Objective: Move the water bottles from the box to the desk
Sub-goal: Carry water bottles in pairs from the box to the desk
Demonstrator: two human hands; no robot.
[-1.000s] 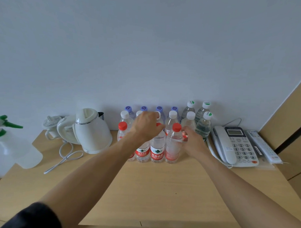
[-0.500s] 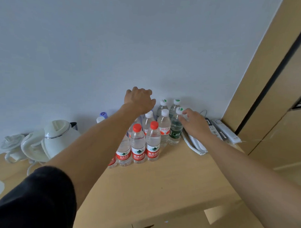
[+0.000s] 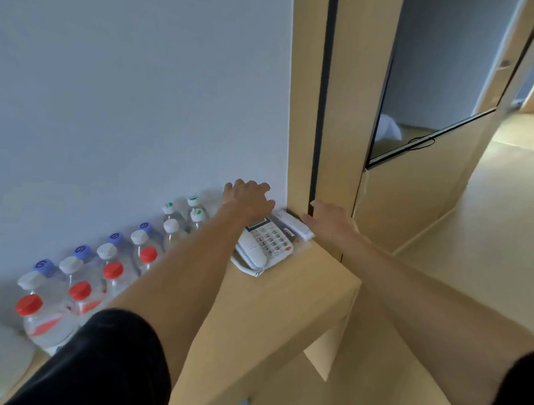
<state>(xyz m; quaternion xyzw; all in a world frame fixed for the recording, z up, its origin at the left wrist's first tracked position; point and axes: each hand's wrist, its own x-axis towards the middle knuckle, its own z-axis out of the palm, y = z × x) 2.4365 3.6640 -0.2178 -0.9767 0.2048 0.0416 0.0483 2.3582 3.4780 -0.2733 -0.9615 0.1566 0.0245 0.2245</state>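
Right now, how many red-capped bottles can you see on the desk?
3 red-capped bottles in the front row: far left, the next along, a third. One more sits beside the left forearm, making 4; others may be hidden behind that arm.

Both arms reach forward, left hand [image 3: 250, 198] and right hand [image 3: 331, 221] empty, fingers relaxed.

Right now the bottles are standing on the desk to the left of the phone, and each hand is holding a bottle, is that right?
Not quite. The head view shows the bottles standing on the desk left of the phone, but neither hand holds one: the left hand hangs above the phone and the right hand is beside it, both empty.
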